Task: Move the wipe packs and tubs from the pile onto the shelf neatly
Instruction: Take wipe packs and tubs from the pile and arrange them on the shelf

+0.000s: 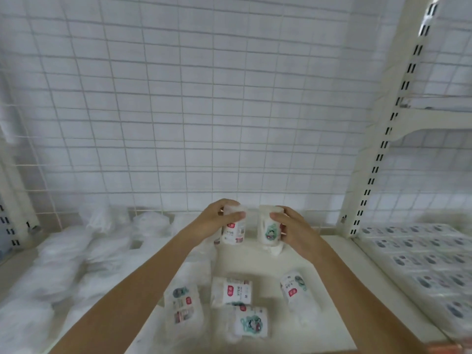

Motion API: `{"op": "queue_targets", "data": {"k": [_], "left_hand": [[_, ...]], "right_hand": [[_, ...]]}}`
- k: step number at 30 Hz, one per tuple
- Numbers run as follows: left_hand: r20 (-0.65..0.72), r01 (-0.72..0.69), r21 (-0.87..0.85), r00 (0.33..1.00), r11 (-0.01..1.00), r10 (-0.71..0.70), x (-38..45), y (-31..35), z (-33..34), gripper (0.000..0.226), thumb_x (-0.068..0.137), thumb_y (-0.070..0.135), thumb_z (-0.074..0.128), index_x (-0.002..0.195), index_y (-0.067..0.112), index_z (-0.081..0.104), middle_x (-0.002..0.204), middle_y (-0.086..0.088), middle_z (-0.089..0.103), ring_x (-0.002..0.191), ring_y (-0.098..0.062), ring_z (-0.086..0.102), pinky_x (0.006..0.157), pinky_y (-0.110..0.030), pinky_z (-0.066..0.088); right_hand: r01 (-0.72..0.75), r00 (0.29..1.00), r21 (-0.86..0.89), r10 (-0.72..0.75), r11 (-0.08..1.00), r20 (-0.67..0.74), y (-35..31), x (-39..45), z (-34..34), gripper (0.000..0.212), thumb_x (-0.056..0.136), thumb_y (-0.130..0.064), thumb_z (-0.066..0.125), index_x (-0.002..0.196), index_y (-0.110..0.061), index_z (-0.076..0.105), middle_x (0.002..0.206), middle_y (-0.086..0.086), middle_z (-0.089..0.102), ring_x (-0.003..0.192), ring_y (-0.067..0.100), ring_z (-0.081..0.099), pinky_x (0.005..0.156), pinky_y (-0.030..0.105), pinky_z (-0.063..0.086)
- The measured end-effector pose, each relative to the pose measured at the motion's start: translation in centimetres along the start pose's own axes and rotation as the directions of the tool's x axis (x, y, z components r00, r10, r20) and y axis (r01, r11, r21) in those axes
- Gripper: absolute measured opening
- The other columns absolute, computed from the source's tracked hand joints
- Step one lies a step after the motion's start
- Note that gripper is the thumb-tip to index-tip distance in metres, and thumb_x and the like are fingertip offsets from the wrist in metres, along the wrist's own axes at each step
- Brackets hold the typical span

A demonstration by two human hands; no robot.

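Observation:
My left hand (217,222) grips an upright white wipe tub (233,233) near the back of the cream shelf (255,264). Right beside it, my right hand (293,229) grips a second upright tub (268,232) with a green cartoon label. The two tubs stand a small gap apart, close to the wire mesh back. Nearer to me, several tubs lie on their sides in a loose pile: one at the left (182,306), one in the middle (232,292), one below it (249,321), one at the right (293,291).
White wipe packs (102,251) lie in blurred rows over the left part of the shelf. A wire mesh panel (204,111) closes the back. A slotted upright post (378,154) divides off the right bay, where flat printed packs (421,261) lie in rows.

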State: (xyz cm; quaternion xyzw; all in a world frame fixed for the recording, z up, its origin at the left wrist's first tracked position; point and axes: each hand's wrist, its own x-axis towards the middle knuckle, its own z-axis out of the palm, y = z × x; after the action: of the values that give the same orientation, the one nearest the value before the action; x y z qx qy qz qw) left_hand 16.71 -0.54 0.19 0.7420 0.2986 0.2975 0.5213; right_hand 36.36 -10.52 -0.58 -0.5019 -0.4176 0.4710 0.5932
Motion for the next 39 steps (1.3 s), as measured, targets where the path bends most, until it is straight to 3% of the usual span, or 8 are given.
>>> {"op": "queue_targets", "data": {"k": [7,9,13,17,21,31,34,39], "left_hand": [[0.123,0.035,-0.177,0.992,0.984,-0.014,-0.1,0.5,1.6,0.038,0.069,0.055,0.070,0.088,0.023,0.059,0.097,-0.004,0.068,0.102,-0.025,0.063,0.095,-0.049,0.044],[0.119,0.027,-0.265,0.993,0.964,0.005,0.0,1.4,2.9,0.027,0.077,0.044,0.064,0.083,0.018,0.055,0.090,-0.011,0.064,0.092,-0.027,0.062,0.090,-0.046,0.045],[0.184,0.197,-0.466,0.975,0.863,-0.123,0.2,2.8,6.6,0.019,0.076,0.033,0.056,0.081,0.015,0.055,0.081,-0.008,0.058,0.078,-0.024,0.059,0.085,-0.041,0.048],[0.288,0.207,-0.475,0.955,0.855,-0.072,0.0,4.2,11.4,0.010,0.089,0.022,0.051,0.085,0.014,0.057,0.078,-0.004,0.057,0.073,-0.017,0.056,0.075,-0.030,0.042],[0.420,0.147,-0.396,0.907,0.906,0.037,-0.6,5.9,16.9,0.011,0.082,0.020,0.063,0.091,0.013,0.063,0.084,-0.002,0.064,0.078,-0.013,0.061,0.076,-0.023,0.044],[0.499,0.206,-0.323,0.866,0.924,-0.018,-6.5,9.2,38.7,0.025,0.083,0.022,0.065,0.104,0.012,0.054,0.086,-0.003,0.063,0.063,-0.005,0.063,0.047,-0.012,0.044],[0.531,0.223,-0.282,0.846,0.933,-0.042,-8.7,9.5,45.1,0.036,0.071,0.042,0.073,0.095,0.018,0.059,0.089,-0.006,0.064,0.077,-0.021,0.060,0.062,-0.021,0.042],[0.568,0.211,-0.226,0.821,0.951,-0.047,-10.9,10.2,53.5,0.043,0.066,0.049,0.072,0.097,0.021,0.063,0.097,-0.004,0.063,0.082,-0.019,0.053,0.061,-0.024,0.035]], "right_hand": [[0.066,0.992,-0.051,-0.071,0.997,-0.107,-0.6,-3.9,-0.7,0.055,0.064,-0.034,0.077,0.107,-0.004,0.059,0.100,0.013,0.069,0.093,0.027,0.067,0.084,0.038,0.051],[0.067,0.986,-0.046,-0.073,0.997,-0.147,-0.9,-5.2,-1.7,0.057,0.063,-0.038,0.080,0.104,-0.004,0.061,0.099,0.012,0.070,0.094,0.028,0.067,0.086,0.040,0.051],[0.071,0.961,-0.036,-0.078,0.997,-0.265,-1.0,-8.2,-4.4,0.014,0.087,-0.022,0.058,0.096,-0.013,0.064,0.085,0.001,0.073,0.082,0.015,0.070,0.078,0.030,0.054],[0.069,0.924,-0.010,-0.067,0.998,-0.375,-1.4,-12.1,-7.6,0.019,0.093,-0.022,0.046,0.090,-0.013,0.062,0.077,0.006,0.068,0.067,0.015,0.068,0.062,0.026,0.051],[0.092,0.899,-0.055,-0.107,0.994,-0.425,-2.1,-17.6,-11.3,0.016,0.088,-0.022,0.056,0.099,-0.012,0.062,0.084,0.006,0.071,0.078,0.018,0.069,0.066,0.029,0.054],[0.013,0.677,-0.234,-0.181,0.972,-0.713,-1.5,-37.3,-24.2,0.049,0.066,-0.027,0.078,0.109,-0.016,0.056,0.104,0.009,0.065,0.094,0.023,0.063,0.078,0.033,0.050],[-0.033,0.604,-0.218,-0.155,0.975,-0.782,-0.7,-42.9,-27.8,0.053,0.073,-0.021,0.075,0.120,-0.011,0.052,0.109,0.010,0.062,0.094,0.022,0.061,0.072,0.033,0.049],[-0.034,0.512,-0.196,-0.152,0.980,-0.845,-0.3,-50.4,-32.3,0.106,0.030,-0.060,0.083,0.118,-0.009,0.054,0.106,0.012,0.064,0.092,0.025,0.064,0.080,0.043,0.052]]}}
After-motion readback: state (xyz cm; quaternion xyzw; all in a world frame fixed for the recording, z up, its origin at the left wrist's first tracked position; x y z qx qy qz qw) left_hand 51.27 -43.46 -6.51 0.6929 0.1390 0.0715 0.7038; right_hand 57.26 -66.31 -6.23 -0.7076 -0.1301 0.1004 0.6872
